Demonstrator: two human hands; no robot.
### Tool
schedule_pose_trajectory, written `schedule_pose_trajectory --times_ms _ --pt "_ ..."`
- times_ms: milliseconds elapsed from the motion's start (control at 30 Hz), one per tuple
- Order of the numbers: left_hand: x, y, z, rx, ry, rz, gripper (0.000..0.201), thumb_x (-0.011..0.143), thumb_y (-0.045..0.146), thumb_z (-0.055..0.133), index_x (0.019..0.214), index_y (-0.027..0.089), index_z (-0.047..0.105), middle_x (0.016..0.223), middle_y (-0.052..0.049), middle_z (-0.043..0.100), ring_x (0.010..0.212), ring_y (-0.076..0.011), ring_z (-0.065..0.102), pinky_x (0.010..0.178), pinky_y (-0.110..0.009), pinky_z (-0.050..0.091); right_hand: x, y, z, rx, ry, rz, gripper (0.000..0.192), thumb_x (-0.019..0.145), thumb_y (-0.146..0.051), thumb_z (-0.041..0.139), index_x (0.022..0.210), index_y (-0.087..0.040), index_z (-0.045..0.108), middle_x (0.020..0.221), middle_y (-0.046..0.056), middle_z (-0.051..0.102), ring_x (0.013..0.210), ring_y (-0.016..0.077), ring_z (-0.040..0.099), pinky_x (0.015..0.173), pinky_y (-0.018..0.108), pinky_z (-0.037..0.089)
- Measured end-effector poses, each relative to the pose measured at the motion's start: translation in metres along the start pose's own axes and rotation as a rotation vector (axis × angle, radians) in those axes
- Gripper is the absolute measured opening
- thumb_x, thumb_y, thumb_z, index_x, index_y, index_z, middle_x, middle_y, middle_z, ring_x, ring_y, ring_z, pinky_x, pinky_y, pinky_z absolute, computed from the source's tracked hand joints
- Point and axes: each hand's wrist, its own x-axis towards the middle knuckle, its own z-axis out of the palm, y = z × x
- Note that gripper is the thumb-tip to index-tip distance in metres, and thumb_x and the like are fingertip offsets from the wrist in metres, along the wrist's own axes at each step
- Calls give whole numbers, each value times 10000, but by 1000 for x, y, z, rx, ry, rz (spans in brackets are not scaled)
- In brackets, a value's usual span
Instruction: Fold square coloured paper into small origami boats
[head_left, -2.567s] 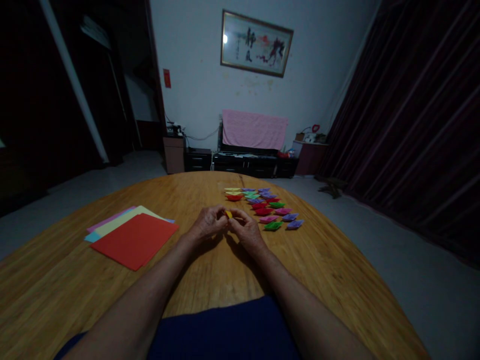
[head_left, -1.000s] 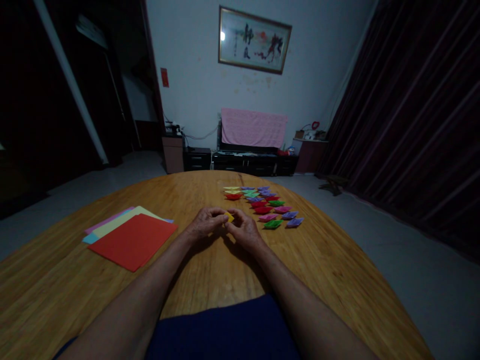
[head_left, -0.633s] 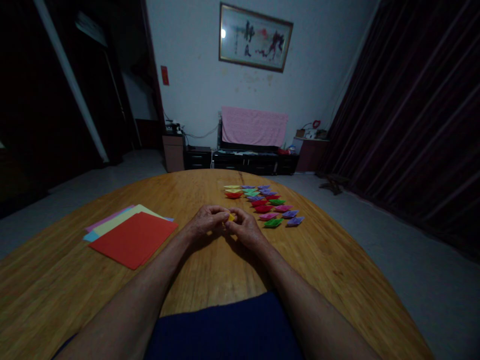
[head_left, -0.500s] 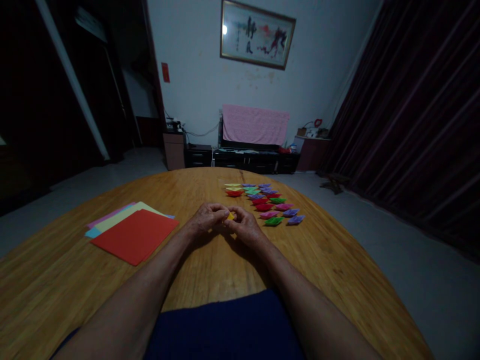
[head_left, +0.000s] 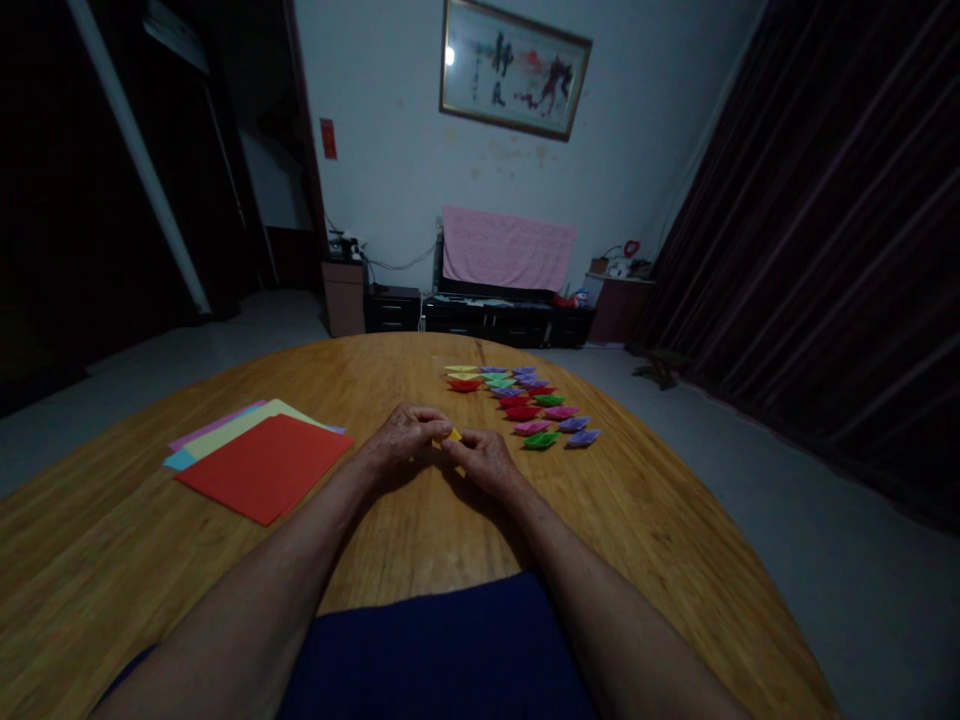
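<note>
hands [head_left: 450, 452] pinch yellow paper [head_left: 454, 434] mid-table [head_left: 420, 530] — bare wood around.

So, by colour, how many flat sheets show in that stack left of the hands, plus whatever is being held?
Red sheet: 1
Yellow sheet: 1
Pink sheet: 1
Blue sheet: 1
Small yellow folded piece, pinched between left hand and right hand: 1
Total: 5. Any sheets fully hidden in the stack are not counted.
</note>
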Motion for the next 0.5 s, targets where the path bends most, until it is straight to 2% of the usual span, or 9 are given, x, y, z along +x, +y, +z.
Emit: schedule_pose_trajectory --times_ms 200,500 --pt "1 -3 -2 4 14 -32 109 673 237 711 678 153 640 560 27 527 497 -84 465 492 -224 312 -2 2 5 -2 18 39 344 775 -443 626 605 -145 652 563 15 573 542 110 494 511 221 355" --pt "0 -4 -1 51 -15 -12 147 706 260 678 649 149 599 524 41 455 463 -69 397 460 -224 257 1 9 11 -60 87 7 285 780 -365 579 600 -147 610 549 -2 547 541 99 479 494 199 332"
